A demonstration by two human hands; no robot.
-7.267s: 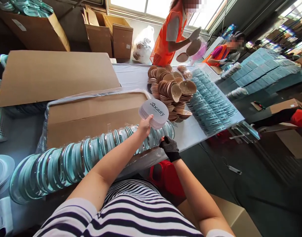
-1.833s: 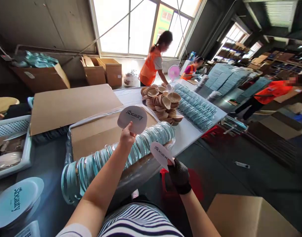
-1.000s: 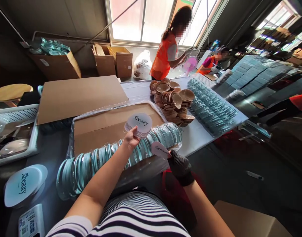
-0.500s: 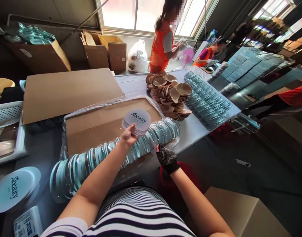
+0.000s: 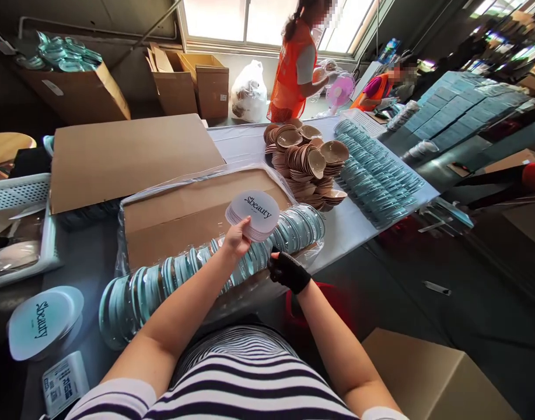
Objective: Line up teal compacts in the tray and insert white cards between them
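My bare left hand (image 5: 238, 238) grips a stack of white oval cards (image 5: 261, 211) printed "Sbeauty", thumb on top. Beneath it, a long row of teal, plastic-wrapped round pieces (image 5: 179, 273) runs diagonally along the near side of a cardboard sheet (image 5: 184, 224). My right hand (image 5: 289, 271), in a black fingerless glove, is at the near side of this row with its fingers curled. Whatever those fingers may hold is hidden.
Brown dish-shaped pieces (image 5: 306, 160) are piled beyond the row, beside more teal rows (image 5: 376, 175). At left are a white basket (image 5: 52, 233) and another oval card stack (image 5: 44, 324). Two people in orange vests (image 5: 291, 73) work farther back. An open-floor carton (image 5: 420, 373) stands lower right.
My right hand has moved slightly left and up against the teal row; the single card seen in it earlier is out of sight. My left hand keeps its card stack. The view has shifted slightly.
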